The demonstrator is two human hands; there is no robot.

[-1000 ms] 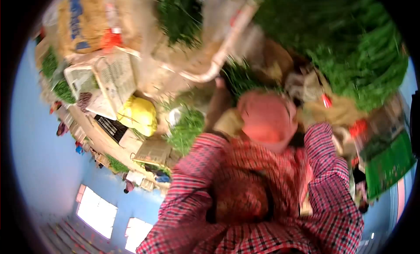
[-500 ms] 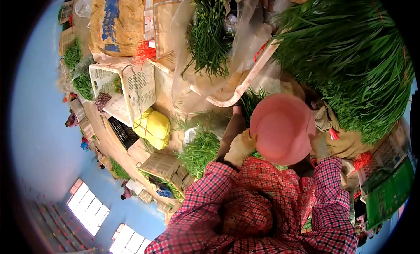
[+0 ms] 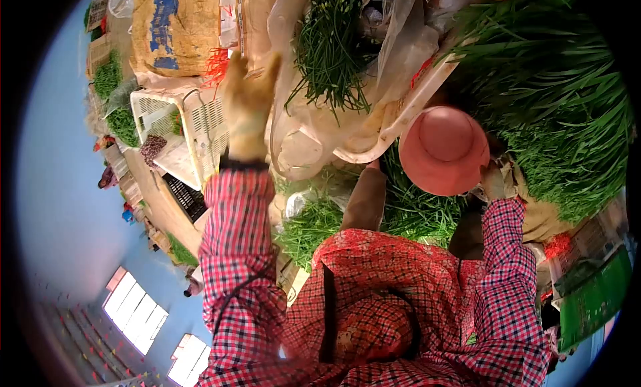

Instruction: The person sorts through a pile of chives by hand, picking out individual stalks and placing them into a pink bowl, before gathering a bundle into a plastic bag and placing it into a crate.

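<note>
Obs., head view.

Left hand (image 3: 248,103): gloved in tan, held up with fingers spread and nothing gripped; it is seen just beside the clear plastic bag (image 3: 304,143), whether touching cannot be told.

Right hand (image 3: 494,181): gloved, set against the rim of the pink round dome-shaped thing (image 3: 444,150). Whether it is closed on the rim cannot be told. Hat or basin: not determined.

Location: the pink thing is found low in front of the red checked shirt (image 3: 374,287), between the pale plastic crate (image 3: 407,110) and the large heap of long green chive-like stalks (image 3: 567,120), above loose stalks on the ground (image 3: 414,210).

Handling (judged): the pink thing is taken to be light and smooth-sided, best gripped at the rim. The bag is thin, soft and slippery, and could tear if pulled at one point, so it is better gathered at the mouth. The stalks are limp and easily bruised, so they are better lifted around the middle of a bunch.

Containers:
- The clear bag lies in the pale crate, and a bunch of green stalks (image 3: 330,47) is held in it.
- White slatted plastic crate (image 3: 200,123), behind the left wrist: contents not resolved.
- Tan woven sack with blue print (image 3: 170,27): full, contents hidden.
- Green plastic crate (image 3: 594,300), far right: contents not visible.
</note>
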